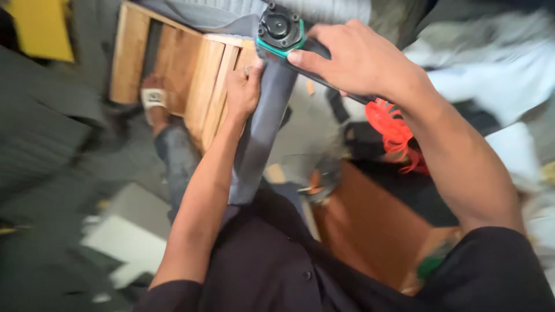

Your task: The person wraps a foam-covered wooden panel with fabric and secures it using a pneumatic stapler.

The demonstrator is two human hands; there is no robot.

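Observation:
My right hand (359,58) grips a black power tool with a teal band (281,30), a staple gun or similar, its head pressed near the top edge of a wooden frame (203,81). A red coiled hose (393,130) trails from the tool below my wrist. My left hand (244,86) presses grey fabric (263,133) against the frame's slats, fingers pinching the cloth just under the tool head. The fabric hangs down over my lap.
A foot in a white sandal (154,98) rests inside the frame on the floor. A brown wooden board (370,225) lies at lower right. White boards (130,242) lie at lower left. A yellow object (40,26) sits top left. The view is blurred.

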